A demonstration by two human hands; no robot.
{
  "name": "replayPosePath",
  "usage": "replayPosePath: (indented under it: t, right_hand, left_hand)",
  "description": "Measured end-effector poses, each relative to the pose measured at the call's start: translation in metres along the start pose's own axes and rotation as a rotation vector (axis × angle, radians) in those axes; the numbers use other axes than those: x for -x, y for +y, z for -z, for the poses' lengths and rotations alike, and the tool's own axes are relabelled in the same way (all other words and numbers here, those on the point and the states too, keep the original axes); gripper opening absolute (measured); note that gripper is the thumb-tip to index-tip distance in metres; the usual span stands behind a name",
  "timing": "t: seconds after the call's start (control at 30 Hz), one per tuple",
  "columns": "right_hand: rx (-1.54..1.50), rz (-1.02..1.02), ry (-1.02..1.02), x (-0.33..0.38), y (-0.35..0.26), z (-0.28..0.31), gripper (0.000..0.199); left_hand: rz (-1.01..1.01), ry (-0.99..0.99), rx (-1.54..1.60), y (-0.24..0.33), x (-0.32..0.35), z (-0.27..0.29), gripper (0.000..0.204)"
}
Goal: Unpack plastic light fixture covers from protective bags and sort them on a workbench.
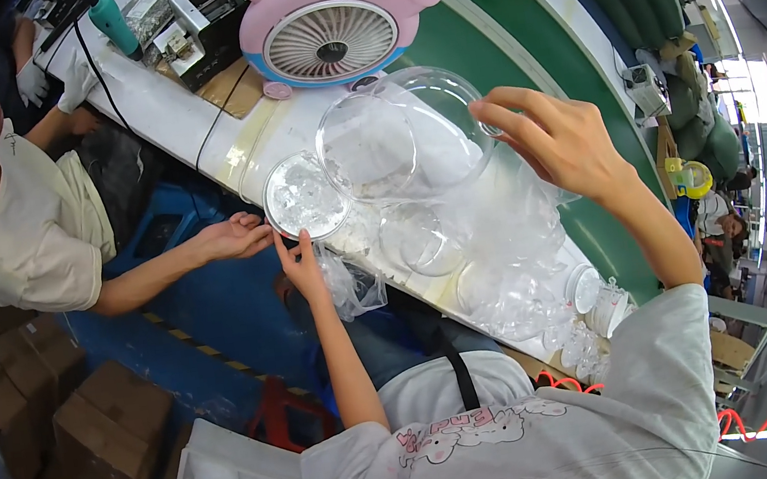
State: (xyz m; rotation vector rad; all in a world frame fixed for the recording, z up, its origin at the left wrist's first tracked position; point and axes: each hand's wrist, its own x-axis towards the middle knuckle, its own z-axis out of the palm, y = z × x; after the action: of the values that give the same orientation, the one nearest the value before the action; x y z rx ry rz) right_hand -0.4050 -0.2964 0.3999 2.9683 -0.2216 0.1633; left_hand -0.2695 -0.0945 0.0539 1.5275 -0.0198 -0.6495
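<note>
My right hand (558, 139) is raised over the right side of the table and pinches the edge of a large clear plastic dome (442, 99). Overlapping the dome is a second clear round outline; whether it belongs to the same piece I cannot tell. Lower and to the left, my left hand (302, 268) has its fingertips at the near rim of a round, clear-rimmed disc (307, 194) with a whitish, mottled face. Close beside that rim is a co-worker's hand (238, 235), palm up. More clear round pieces (427, 238) lie on the table.
A pink pig-shaped fan (330, 36) stands at the table's far end, near a dark machine (212, 28) and a teal bottle (114, 27). Clear plastic bags and parts (518, 289) crowd the table's right. Cardboard boxes (117, 434) stand on the floor at left.
</note>
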Motion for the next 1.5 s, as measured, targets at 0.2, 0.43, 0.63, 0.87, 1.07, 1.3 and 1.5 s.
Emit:
replayPosePath:
  t: [0.2,0.43,0.63,0.87,1.07,1.3,1.5]
  right_hand:
    - [0.028,0.198,0.034,-0.002,0.005,0.009,0.042]
    - [0.054,0.42,0.237,0.001,0.009,0.006,0.04]
    - [0.037,0.475,0.3,0.004,0.013,0.008,0.041]
    - [-0.44,-0.152,-0.049,-0.014,-0.006,-0.006,0.027]
    - [-0.398,-0.204,-0.057,-0.052,-0.033,-0.022,0.02]
    - [-0.178,-0.131,-0.047,-0.092,-0.082,-0.046,0.021]
    - [-0.097,-0.146,-0.059,-0.092,-0.096,-0.022,0.019]
  left_hand:
    - [0.005,-0.007,-0.049,0.001,0.0,0.002,0.058]
    - [0.023,-0.029,-0.063,-0.001,0.001,0.003,0.056]
    - [-0.095,-0.036,-0.02,0.007,0.003,-0.003,0.055]
    - [-0.252,0.054,-0.157,0.007,0.0,-0.012,0.052]
    - [-0.092,0.086,-0.266,0.012,0.0,-0.009,0.052]
    - [-0.192,0.014,-0.121,-0.012,-0.003,-0.003,0.058]
    - [-0.088,-0.033,-0.059,-0.006,-0.008,0.003,0.061]
